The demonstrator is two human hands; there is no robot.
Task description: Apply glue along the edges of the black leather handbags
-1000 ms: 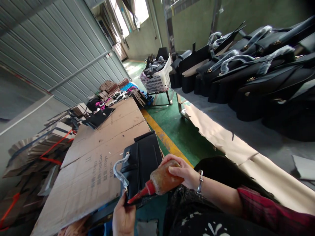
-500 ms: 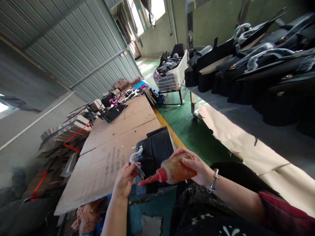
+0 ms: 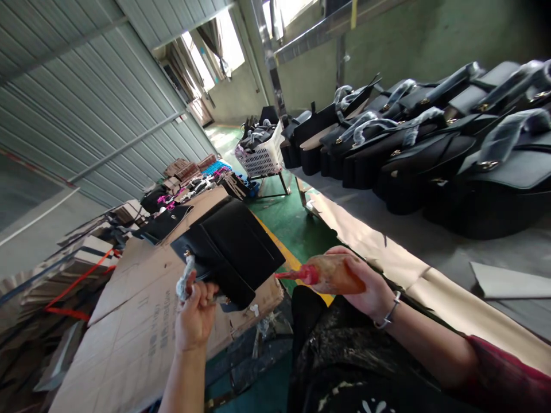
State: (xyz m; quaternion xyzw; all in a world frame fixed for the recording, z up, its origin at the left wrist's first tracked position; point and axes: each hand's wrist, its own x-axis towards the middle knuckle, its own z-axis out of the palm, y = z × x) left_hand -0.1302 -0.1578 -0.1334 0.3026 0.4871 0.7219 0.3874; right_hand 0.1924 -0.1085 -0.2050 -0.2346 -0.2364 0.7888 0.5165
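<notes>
Handbag (image 3: 230, 249) lifted off the cardboard-covered worktop (image 3: 129, 338), glue bottle (image 3: 331, 274) standing off to its right.

I am gripping the black handbag with my left hand (image 3: 194, 315), fingers clenched round its near lower edge beside the wrapped handle (image 3: 184, 280); it is hanging clear above the worktop, directly ahead of that hand and nearer to it than to my right. Its long axis is running from near left up to far right, flap face tilted toward me. My right hand (image 3: 365, 284) is grasping the glue bottle, lying almost level, its red nozzle (image 3: 297, 275) pointing left at the handbag's right corner, just short of touching.
</notes>
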